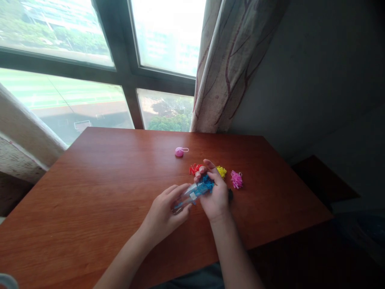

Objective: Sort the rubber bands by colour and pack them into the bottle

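Note:
My left hand (pixel 165 210) grips the lower end of a small clear plastic bag (pixel 189 196) above the wooden table (pixel 99 192). My right hand (pixel 214 192) is closed round the bag's upper end, where a bunch of blue elastic bands (pixel 206 184) shows. Just beyond my right hand lie little piles of bands on the table: red (pixel 195 168), yellow (pixel 221 171) and magenta (pixel 236 179). A dark small thing (pixel 230 195) peeks out at the right of my right hand; I cannot make it out.
A pink round object with a white loop (pixel 179 151) lies further back on the table. A window (pixel 90 60) and a patterned curtain (pixel 228 64) stand behind. A dark low surface (pixel 325 178) sits to the right of the table.

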`<state>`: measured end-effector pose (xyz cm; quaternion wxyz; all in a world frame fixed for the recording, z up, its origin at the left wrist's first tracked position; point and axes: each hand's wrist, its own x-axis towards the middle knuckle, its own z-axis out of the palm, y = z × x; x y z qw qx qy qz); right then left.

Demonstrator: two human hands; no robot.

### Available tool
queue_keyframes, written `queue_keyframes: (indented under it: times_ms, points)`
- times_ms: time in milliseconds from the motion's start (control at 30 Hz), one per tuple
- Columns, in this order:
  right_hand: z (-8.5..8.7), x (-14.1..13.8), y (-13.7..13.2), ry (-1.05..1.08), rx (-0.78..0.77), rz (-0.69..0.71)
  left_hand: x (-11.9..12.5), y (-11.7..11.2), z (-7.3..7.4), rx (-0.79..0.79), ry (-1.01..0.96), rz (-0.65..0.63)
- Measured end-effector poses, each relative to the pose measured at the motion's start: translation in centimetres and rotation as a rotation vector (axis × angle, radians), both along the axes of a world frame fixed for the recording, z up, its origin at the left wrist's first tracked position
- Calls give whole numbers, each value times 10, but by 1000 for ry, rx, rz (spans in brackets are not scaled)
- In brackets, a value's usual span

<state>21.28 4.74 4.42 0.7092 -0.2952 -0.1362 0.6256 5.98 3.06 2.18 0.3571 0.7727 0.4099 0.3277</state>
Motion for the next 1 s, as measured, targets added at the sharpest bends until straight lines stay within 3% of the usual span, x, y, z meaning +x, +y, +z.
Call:
queue_keyframes:
  times_ms: [367,500,800,1000]
  points:
    - [-6,2,-3,-44,108,34,1,-1,2,-16,-15,-11]
    - [-3,3,-5,-51,100,71,1,-2,1,-6,3,-11]
    - [-2,7,0,26,-26,1,-2,-3,0,18,45,5]
    - [1,13,4,-12,-3,0,-3,-4,-2,44,68,7]
